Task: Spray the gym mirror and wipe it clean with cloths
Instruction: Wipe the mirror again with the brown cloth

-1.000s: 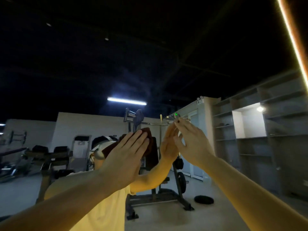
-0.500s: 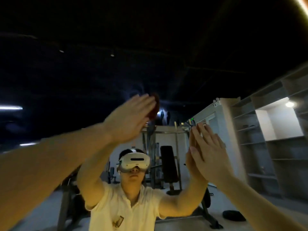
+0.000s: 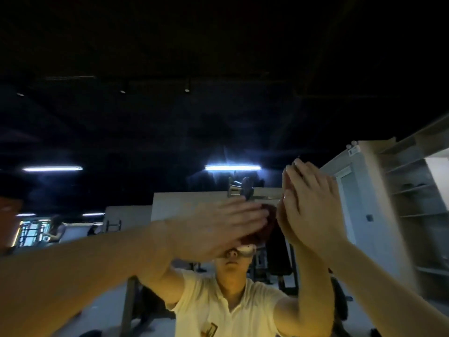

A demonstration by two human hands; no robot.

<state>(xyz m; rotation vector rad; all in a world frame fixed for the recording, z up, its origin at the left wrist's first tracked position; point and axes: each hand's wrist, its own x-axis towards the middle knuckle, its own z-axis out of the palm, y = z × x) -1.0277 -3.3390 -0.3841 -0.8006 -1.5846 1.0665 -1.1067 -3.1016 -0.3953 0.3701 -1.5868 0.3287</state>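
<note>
The left hand (image 3: 218, 229) presses red cloth (image 3: 266, 229) on mirror (image 3: 170, 117) (fingers straight); right hand (image 3: 308, 210) flat alongside.

On mirror (image 3: 218, 98): cloth (image 3: 264, 228) under left hand (image 3: 218, 229), right hand (image 3: 313, 207) just beside

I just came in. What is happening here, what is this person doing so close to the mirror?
A person stands right in front of the gym mirror, at work on the glass. The left hand presses a dark red cloth flat against the mirror with straight fingers. The right hand lies flat on the glass just beside it, and no cloth shows under it. The person's reflection, in a pale shirt, shows behind both hands.
</note>
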